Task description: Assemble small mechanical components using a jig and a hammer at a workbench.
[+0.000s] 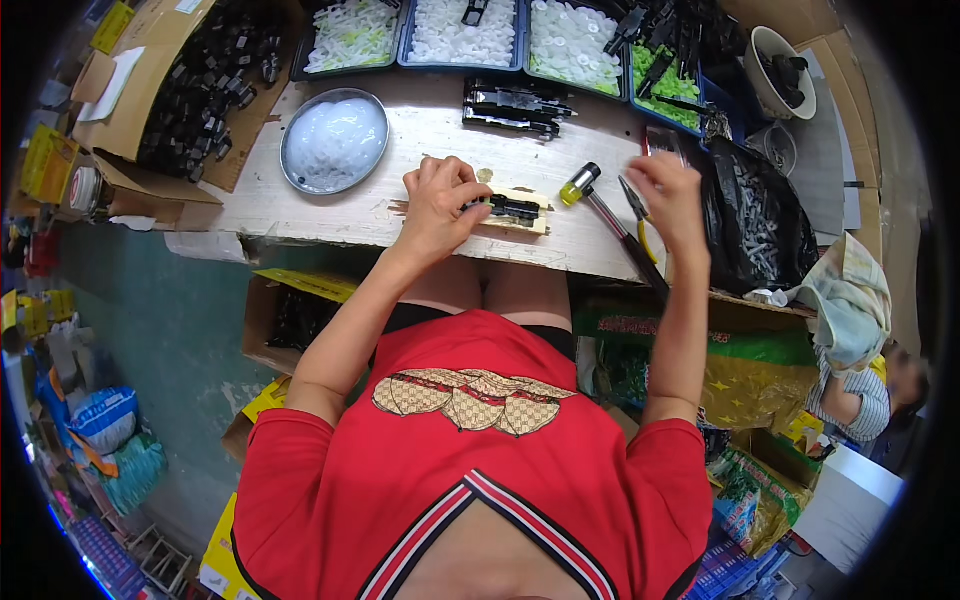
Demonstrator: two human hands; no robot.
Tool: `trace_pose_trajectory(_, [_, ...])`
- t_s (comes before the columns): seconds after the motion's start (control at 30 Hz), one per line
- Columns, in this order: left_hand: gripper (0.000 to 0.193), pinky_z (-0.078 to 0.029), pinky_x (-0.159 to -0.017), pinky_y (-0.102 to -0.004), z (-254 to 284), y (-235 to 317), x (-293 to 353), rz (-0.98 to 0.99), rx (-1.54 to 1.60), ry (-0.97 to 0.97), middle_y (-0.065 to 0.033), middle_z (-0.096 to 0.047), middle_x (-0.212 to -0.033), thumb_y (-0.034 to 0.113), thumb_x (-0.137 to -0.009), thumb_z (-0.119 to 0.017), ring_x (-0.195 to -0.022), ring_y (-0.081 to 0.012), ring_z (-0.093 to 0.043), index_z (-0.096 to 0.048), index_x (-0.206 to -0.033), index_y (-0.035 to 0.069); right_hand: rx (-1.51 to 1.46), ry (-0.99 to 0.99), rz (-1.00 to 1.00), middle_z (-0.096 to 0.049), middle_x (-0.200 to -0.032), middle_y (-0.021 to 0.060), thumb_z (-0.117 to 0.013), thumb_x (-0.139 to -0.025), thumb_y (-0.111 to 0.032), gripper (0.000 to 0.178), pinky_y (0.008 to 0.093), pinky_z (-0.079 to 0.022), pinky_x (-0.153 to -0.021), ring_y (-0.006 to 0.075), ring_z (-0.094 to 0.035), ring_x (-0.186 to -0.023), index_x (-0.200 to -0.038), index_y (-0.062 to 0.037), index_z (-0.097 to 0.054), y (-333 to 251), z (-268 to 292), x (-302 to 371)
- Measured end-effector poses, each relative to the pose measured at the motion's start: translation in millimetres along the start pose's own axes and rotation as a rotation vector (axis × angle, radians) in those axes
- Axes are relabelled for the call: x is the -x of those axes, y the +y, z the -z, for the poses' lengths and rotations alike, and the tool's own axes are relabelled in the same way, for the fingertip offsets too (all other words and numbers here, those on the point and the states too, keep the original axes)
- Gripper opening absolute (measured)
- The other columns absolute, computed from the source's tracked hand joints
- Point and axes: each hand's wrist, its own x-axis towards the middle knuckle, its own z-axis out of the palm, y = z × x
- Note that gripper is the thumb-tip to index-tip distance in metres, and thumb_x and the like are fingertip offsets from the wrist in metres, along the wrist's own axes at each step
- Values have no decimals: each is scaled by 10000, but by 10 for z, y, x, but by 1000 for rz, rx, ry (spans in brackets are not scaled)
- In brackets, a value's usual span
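Observation:
My left hand (438, 207) presses its thumb and fingers onto the left end of a long black plastic part (515, 208). That part lies in a pale wooden block (542, 222) near the table's front edge. To the right, my right hand (672, 198) is raised over the table with thumb and fingertips pinched together; whatever they hold, if anything, cannot be made out. Close to its left are yellow-handled pliers (636, 205), and beside them a hammer (598, 198) with a yellow face and dark handle.
Trays of small white pieces (465, 38) and green pieces (668, 95) line the back. A round metal bowl (374, 150) stands left, near a carton of black parts (205, 110). Finished-looking black parts (512, 108) lie behind the block. A black bag (725, 215) holds metal pieces; another person (858, 400) is at right.

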Motion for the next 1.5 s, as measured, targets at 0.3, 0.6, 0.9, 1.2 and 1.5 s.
trace_pose_trajectory(0.3, [160, -290, -767, -375, 11, 38, -32, -97, -177, -81, 10, -502, -860, 137, -635, -709, -899, -196, -456, -651, -784, 151, 965, -70, -810, -600, -929, 76, -543, -818, -274, 197, 497, -432, -644, 296, -570, -904, -970, -168, -610, 1320, 1186, 916])
trace_pose_trajectory(0.6, [205, -304, -817, -388, 199, -150, -154, 14, -17, -345, -36, -537, -908, 240, -701, -684, -951, -221, -439, -667, -882, 146, 746, -234, -1014, -561, -1118, 144, -490, -818, -191, 294, 558, -374, -825, 352, -525, -1042, -1102, -149, -555, 1619, 949, 1087])
trace_pose_trajectory(0.9, [268, -382, -793, -436, 1239, -1394, -1356, 303, -711, 125, -88, -579, -991, 67, -717, -562, -951, -295, -505, -691, -929, 170, 722, -126, -911, -590, -1034, 110, -544, -817, -215, 219, 518, -396, -758, 307, -550, -983, -1007, -121, -597, 1363, 971, 1018])
trace_pose_trajectory(1.2, [164, -424, -763, -416, 1422, -1623, -1465, 206, -781, -8, -94, -602, -912, 82, -705, -605, -893, -283, -554, -682, -849, 98, 727, 9, -649, -584, -942, 98, -542, -813, -167, 168, 442, -393, -730, 292, -548, -922, -959, -88, -573, 1503, 973, 1140])
trace_pose_trajectory(1.5, [128, -469, -580, -251, 1479, -1431, -1209, 332, 98, 288, -51, -638, -745, 96, -754, -657, -625, -131, -590, -663, -866, 35, 606, 77, -757, -610, -971, 88, -509, -855, -244, 186, 442, -393, -721, 303, -575, -872, -960, -95, -545, 1562, 951, 1167])
